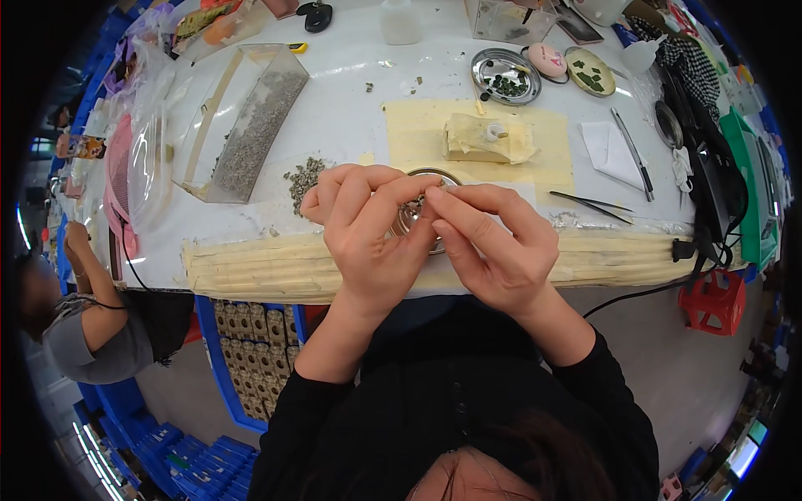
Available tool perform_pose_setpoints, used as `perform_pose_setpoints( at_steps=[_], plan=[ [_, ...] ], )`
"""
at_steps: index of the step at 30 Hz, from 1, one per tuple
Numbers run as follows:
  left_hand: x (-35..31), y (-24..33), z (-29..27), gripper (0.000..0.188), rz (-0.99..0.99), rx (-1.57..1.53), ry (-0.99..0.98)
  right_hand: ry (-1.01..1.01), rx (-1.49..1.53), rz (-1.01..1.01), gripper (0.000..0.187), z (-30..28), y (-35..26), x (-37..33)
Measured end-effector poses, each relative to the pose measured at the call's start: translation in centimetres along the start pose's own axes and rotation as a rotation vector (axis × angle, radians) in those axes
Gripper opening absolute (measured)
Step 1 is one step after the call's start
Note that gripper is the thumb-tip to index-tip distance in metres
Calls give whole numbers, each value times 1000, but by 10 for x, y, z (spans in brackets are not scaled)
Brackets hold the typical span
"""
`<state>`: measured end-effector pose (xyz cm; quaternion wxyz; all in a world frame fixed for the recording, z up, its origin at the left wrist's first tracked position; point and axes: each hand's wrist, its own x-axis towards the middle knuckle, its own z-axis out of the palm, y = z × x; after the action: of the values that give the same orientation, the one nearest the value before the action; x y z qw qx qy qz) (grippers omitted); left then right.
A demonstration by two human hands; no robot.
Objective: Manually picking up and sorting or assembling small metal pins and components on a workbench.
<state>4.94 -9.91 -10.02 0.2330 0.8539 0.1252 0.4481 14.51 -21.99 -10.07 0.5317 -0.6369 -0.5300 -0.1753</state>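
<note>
Over the front of the table, my left hand (369, 224) and my right hand (499, 240) meet, thumbs and forefingers pinched together. Whatever tiny thing sits between the fingertips is too small to make out. Below the hands is a round metal dish (452, 179), mostly covered by them. A small heap of grey chips (302, 180) lies beside my left hand. To the right of my right hand rest dark tweezers (591, 205). Beyond the hands stands a block wrapped in cream tape (472, 149) with a small white nozzle-like piece on top.
A clear tray of grey chips (257, 138) stands left. At the back right are a steel plate (480, 60) and a round dish (609, 85), both with green pieces. Below the table edge sits a blue crate (219, 367) of patterned blocks; a person (98, 330) is at far left.
</note>
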Motion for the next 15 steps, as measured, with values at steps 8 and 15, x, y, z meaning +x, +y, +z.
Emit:
perform_pose_setpoints(
  at_steps=[8,15],
  plan=[
    [1,1,-2,20,-43,-103,-4,34,31,83,28,0,0,-1],
    [-2,4,0,23,97,63,10,12,142,294,11,-2,-3,-1]
  ],
)
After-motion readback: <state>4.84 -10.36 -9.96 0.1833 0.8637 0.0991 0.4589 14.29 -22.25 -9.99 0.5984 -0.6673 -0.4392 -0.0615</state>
